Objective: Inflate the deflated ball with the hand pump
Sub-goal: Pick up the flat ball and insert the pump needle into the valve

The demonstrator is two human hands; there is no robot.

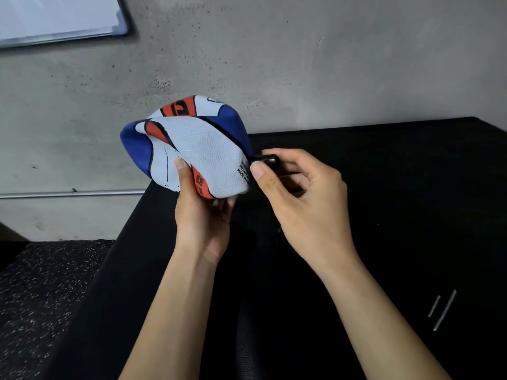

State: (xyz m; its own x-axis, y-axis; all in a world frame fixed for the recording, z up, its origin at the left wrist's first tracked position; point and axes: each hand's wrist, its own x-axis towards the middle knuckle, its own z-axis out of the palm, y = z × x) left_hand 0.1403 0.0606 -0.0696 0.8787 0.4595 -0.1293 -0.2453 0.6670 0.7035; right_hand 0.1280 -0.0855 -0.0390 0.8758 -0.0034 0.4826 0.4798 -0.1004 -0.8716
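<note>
Two bare forearms rise from the bottom edge, cut off there. The left hand [201,215] cups the deflated ball [192,145] from below, thumb pressed on its pebbled white panel, fingers hidden underneath. At 3 o'clock of the ball, the right hand [304,193] pinches a small black pump end [267,160] between thumb and forefinger, its tip touching the ball's edge beside tiny printed text; the rest of the pump is lost against the black surface [411,215]. The ball is caved-in and creased, with blue, red and white rubbery panels. At 8 o'clock lies speckled dark flooring [41,297]. Beyond stands a rough, pitted concrete wall [301,64]; at 11 o'clock, a framed white board [55,17] is cropped.
</note>
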